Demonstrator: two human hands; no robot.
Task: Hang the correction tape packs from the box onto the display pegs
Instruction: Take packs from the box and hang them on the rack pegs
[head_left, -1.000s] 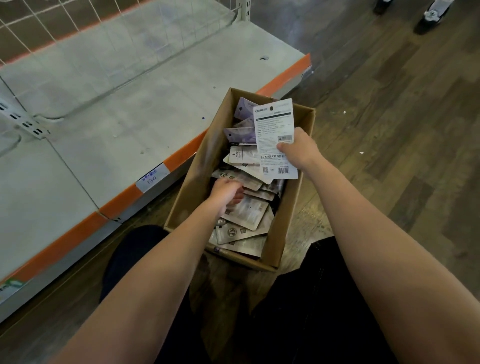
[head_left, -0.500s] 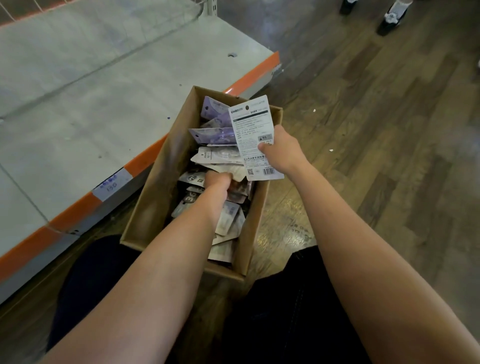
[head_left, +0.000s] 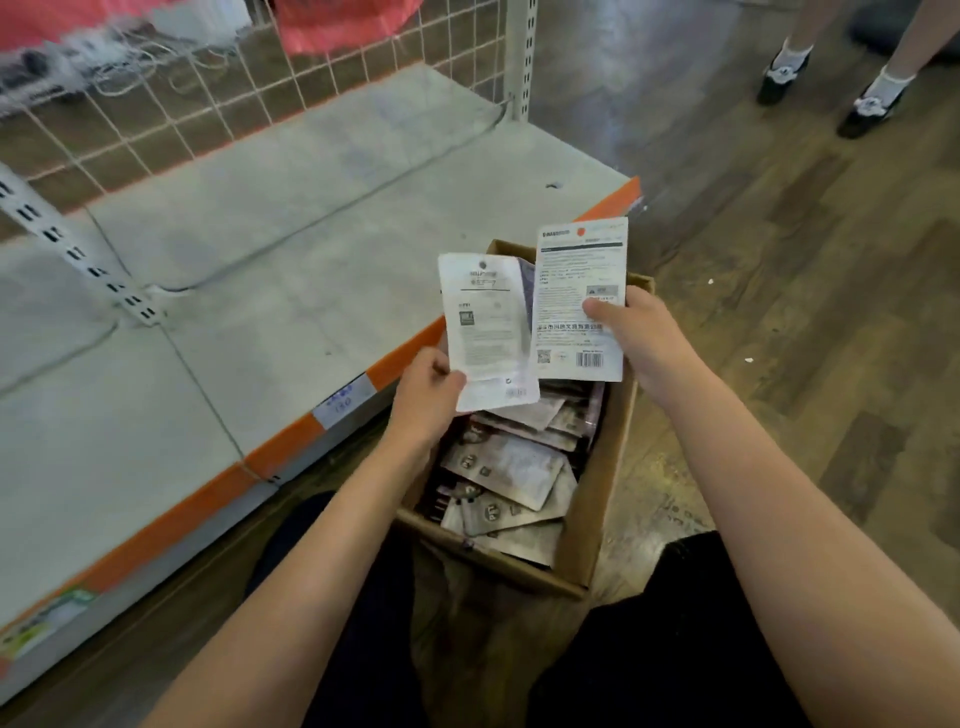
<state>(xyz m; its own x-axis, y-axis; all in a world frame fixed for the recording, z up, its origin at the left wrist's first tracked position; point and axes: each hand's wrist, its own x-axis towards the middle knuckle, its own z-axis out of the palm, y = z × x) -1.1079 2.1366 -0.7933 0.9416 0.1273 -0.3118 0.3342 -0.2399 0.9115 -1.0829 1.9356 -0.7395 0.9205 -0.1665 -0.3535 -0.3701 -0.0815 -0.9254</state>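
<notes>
Two packs raised above the cardboard box (head_left: 602, 499), printed backs toward the head, likely for sorting before hanging. Left hand (head_left: 426, 400) pinching the smaller pack (head_left: 485, 327) by its lower corner; right hand (head_left: 636, 327) gripping the larger pack (head_left: 576, 291) at its edge. Forearms extended forward over the box. Remaining packs (head_left: 514, 467) loose inside. Display pegs blurred beyond the wire grid (head_left: 322, 93).

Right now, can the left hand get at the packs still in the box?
Probably not yet: the left hand already holds a pack. The packs in the box lie uncovered just below it, so the path itself looks free.
</notes>
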